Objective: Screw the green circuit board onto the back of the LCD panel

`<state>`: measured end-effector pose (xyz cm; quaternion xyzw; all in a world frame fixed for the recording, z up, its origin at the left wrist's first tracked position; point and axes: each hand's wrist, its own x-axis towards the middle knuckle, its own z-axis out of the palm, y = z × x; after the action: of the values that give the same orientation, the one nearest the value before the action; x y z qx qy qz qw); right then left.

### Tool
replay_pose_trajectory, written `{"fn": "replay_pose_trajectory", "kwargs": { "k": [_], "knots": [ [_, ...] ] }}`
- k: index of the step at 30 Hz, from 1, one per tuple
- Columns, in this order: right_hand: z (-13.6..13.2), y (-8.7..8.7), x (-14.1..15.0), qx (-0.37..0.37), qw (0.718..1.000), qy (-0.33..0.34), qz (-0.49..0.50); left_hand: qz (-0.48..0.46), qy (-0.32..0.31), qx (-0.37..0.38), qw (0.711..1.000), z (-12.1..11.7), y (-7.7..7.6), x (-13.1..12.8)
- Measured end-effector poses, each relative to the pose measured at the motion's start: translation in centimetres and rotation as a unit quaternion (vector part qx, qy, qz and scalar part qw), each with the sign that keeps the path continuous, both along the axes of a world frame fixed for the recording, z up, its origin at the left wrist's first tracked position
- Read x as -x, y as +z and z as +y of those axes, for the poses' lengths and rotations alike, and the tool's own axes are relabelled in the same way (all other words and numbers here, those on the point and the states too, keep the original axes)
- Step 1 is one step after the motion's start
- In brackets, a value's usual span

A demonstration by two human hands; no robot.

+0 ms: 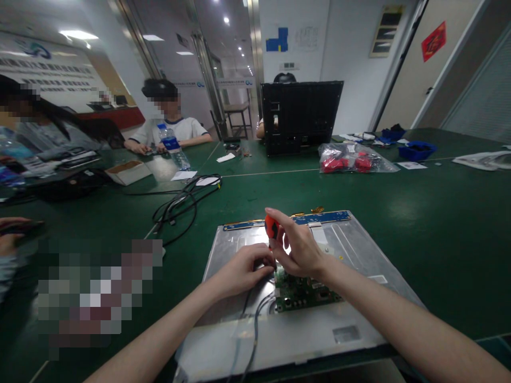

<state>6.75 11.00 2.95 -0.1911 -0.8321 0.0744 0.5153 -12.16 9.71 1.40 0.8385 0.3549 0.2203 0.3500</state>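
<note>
Gripping the screwdriver (272,227), the right hand (301,246) is holding it at the board's (307,295) far-left corner; the left hand (244,267) is curling in just beside it, though whether it is pinching anything I cannot tell. Work seems to be standing partway: the board is lying on the panel (361,252), uncovered, and cables (256,324) are trailing from near its left side toward the near edge; which screws are remaining is not showing. The screwdriver is pointing tip-down, handle up, its long axis standing nearly upright; the blue strip (327,217) is running left to right along the panel's far edge.
</note>
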Motion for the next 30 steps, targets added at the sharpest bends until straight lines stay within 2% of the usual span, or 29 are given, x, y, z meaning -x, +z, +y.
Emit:
{"fn": "replay_pose_trajectory", "kwargs": {
  "k": [7,13,20,24,30],
  "knots": [
    [-0.09,0.16,0.35,-0.027,0.999,-0.031,0.021,-0.012,-0.009,-0.002,1.0,-0.08,0.23,-0.13],
    [-0.03,0.21,0.42,-0.035,0.998,-0.058,0.012,-0.005,0.011,-0.003,1.0,-0.24,0.57,-0.16],
    [-0.02,0.09,0.28,-0.02,0.999,-0.029,0.003,-0.047,0.001,-0.001,0.999,-0.16,0.34,-0.31],
    [-0.13,0.1,0.14,-0.007,1.0,-0.013,-0.001,-0.031,-0.011,0.007,0.999,-0.12,0.38,-0.31],
    [-0.12,0.1,0.3,-0.015,0.999,-0.029,0.005,-0.03,-0.011,0.0,0.999,-0.18,0.43,-0.22]
  ]
}}
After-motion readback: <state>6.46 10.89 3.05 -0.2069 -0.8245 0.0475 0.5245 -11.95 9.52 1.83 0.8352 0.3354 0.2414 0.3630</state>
